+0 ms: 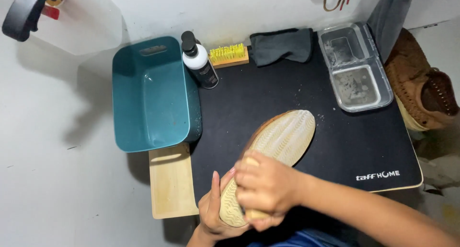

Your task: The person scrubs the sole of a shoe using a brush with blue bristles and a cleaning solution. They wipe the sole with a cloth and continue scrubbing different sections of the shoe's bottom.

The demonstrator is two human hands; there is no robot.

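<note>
A brown shoe [282, 136] lies sole-up on the black mat [345, 141], its pale ribbed sole facing me. My left hand [213, 213] cups the heel end of the shoe from below and the left. My right hand [266, 187] is closed over the heel part of the sole, gripping a small wooden-looking object, probably a brush, pressed against the sole; most of it is hidden under the fingers.
A teal plastic tub [153, 96] stands at the left, a white bottle with black pump [199, 60] beside it. A yellow-bristled brush [229, 55], dark cloth [280, 45] and clear tray [357, 67] line the back. A second brown shoe [421, 93] lies right. A wooden board [170, 182] sits front left.
</note>
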